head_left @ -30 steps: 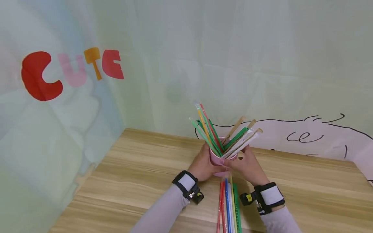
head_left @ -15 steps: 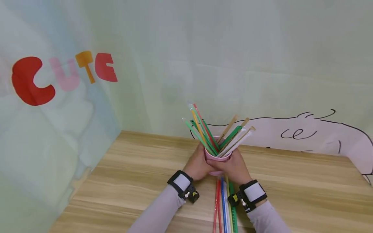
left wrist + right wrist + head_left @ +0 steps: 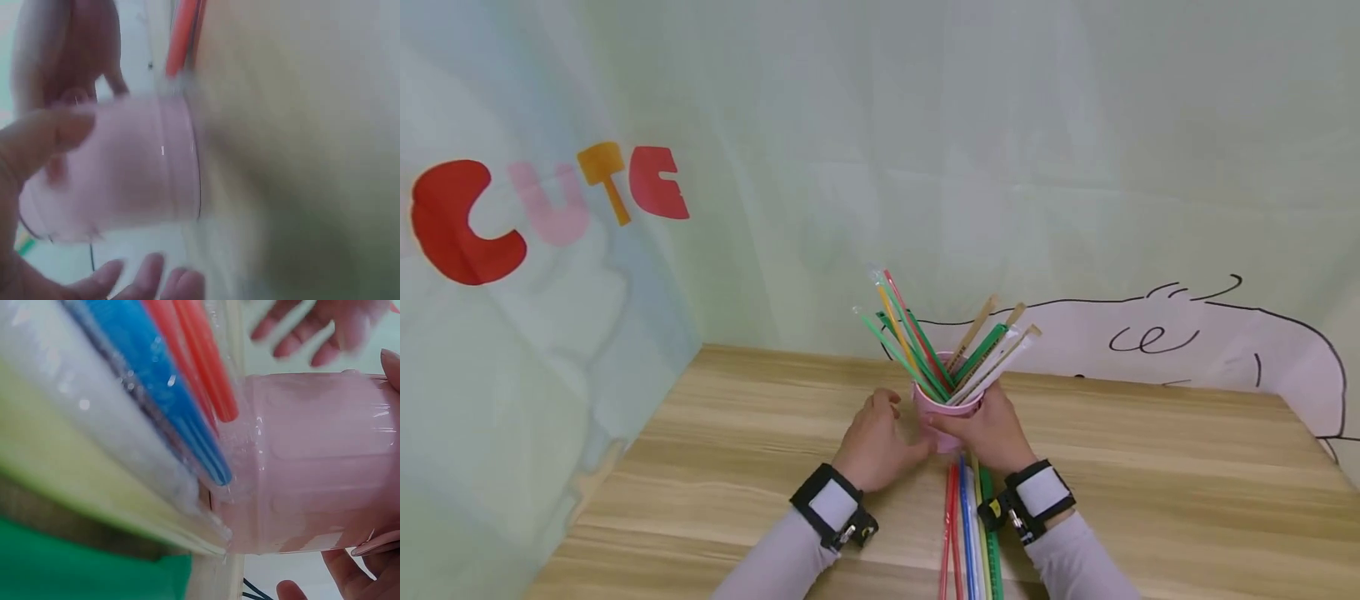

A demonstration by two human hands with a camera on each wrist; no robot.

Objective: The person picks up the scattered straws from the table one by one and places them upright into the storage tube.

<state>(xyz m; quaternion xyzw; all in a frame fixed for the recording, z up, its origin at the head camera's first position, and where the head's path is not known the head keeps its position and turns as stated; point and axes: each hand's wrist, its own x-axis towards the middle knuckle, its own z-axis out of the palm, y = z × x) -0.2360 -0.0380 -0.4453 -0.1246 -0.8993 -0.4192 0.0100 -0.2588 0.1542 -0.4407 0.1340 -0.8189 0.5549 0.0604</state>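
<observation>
Pink cup (image 3: 319, 462) is upright between loose straws (image 3: 967, 533) and the printed backdrop (image 3: 925, 167).

Straws (image 3: 983, 354) are slanting out of a cup (image 3: 325, 456) (some leaning left, others right). The left hand (image 3: 874, 446) is hanging just left of the cup; the right hand (image 3: 996, 433) is wrapping its right side. Before it, loose straws (image 3: 967, 525) are lying side by side on the table (image 3: 760, 433). Behind the table, a backdrop (image 3: 1000, 167) is rising, and lettering (image 3: 463, 225) is running along its left part.
</observation>
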